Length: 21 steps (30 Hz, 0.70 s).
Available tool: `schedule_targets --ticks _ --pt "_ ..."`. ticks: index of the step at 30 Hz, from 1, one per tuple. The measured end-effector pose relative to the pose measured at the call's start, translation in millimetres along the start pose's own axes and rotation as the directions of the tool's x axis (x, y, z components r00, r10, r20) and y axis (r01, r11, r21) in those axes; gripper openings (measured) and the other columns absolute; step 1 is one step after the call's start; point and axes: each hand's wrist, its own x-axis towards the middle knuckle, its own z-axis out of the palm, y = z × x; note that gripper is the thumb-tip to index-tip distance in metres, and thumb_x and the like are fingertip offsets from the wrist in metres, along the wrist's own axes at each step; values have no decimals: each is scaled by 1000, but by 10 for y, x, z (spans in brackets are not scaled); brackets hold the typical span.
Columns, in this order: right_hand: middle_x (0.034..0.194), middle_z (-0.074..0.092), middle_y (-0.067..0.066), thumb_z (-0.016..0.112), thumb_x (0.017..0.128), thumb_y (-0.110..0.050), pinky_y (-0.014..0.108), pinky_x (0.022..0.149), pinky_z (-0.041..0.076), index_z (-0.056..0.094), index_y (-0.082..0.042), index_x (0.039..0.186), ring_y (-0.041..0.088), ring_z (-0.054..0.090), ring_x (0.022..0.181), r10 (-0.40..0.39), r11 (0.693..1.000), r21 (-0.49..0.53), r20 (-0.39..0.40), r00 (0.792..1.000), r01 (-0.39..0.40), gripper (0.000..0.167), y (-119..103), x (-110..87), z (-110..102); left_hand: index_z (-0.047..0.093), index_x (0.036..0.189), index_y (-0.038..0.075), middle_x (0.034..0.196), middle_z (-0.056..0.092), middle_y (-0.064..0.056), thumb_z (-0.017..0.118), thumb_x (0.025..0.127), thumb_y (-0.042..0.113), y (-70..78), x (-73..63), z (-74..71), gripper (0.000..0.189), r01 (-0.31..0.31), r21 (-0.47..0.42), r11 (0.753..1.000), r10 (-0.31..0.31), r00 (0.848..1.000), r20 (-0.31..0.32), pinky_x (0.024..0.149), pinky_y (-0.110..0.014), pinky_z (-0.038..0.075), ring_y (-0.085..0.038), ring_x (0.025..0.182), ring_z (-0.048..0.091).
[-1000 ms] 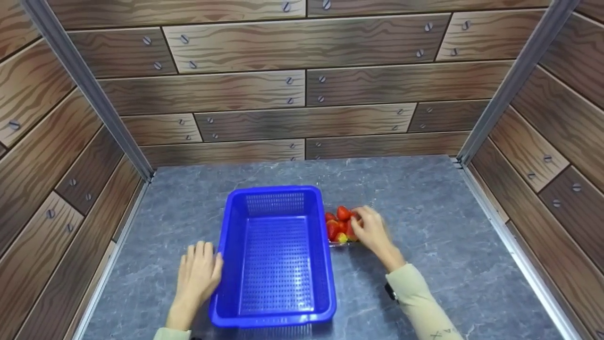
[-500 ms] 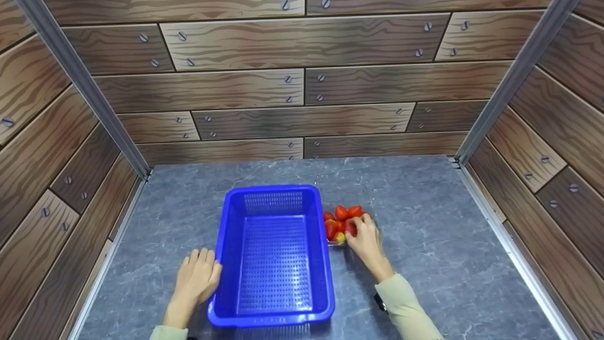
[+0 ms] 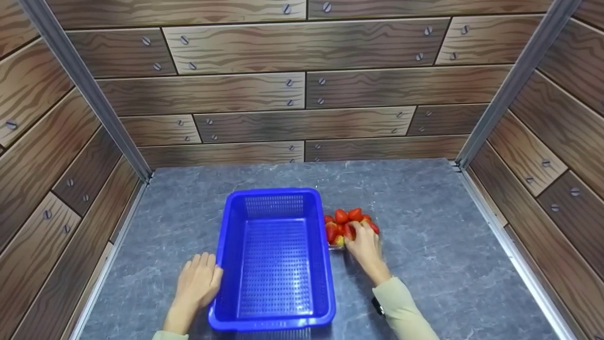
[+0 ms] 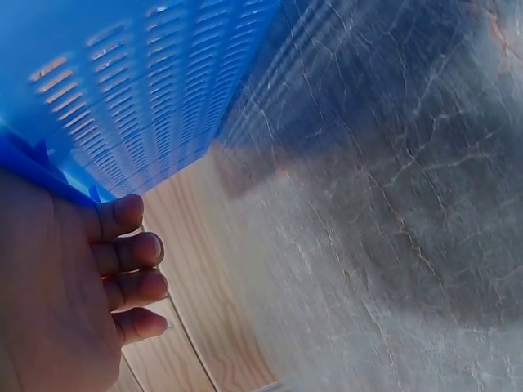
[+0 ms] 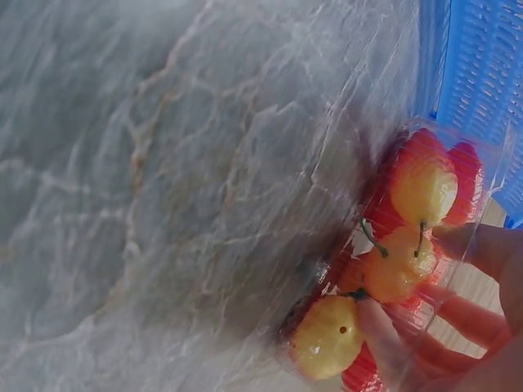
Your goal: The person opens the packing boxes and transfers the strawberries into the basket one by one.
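Note:
A blue perforated plastic basket [image 3: 329,269] stands on the table in the middle of the head view. At its left rim is my left hand [image 3: 196,281]; in the left wrist view its fingers [image 4: 131,253] curl below the rim, with the thumb hidden. To the basket's right, a clear plastic box [image 3: 336,247] holds several red strawberries [image 3: 341,216], some with yellow tops. Reaching in from the front right, my right hand [image 3: 365,248] holds a strawberry [image 5: 400,265] between thumb and fingers, inside the box.
The grey marbled tabletop [image 3: 439,226] surrounds the basket and box. Wood-patterned walls [image 3: 302,94] enclose it at the back and both sides, with metal posts at the corners. The box sits close against the basket's right side.
My right hand has moved left and toward me over the box, from its right-side strawberries to a front one, uncovering more berries. The left hand has slid slightly toward me along the basket rim.

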Motion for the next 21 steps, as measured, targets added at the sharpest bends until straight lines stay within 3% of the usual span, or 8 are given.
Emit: schedule_targets --ticks 7,12,21 --pt "91 67 17 73 80 -10 56 65 51 70 -5 106 47 66 81 39 999 -19 -8 999 -39 26 -1 -13 30 53 89 3 85 52 -13 47 92 13 18 -20 -9 13 15 -10 1000 -15 1000 24 76 -47 42 -35 85 53" --pt "92 65 16 74 75 -6 56 65 51 69 -5 107 47 65 81 33 999 -10 -25 999 -34 32 8 6 25 55 89 2 84 52 -13 47 93 14 19 -6 1 14 15 -13 1000 -14 1000 17 76 -48 42 -35 85 53" --pt "96 67 18 79 67 -1 54 78 51 70 1 105 43 65 88 -56 991 112 -105 993 67 40 41 39 12 54 88 2 84 52 -13 47 93 15 -5 -1 -3 15 28 -16 999 -28 999 19 76 -48 41 -35 85 53"
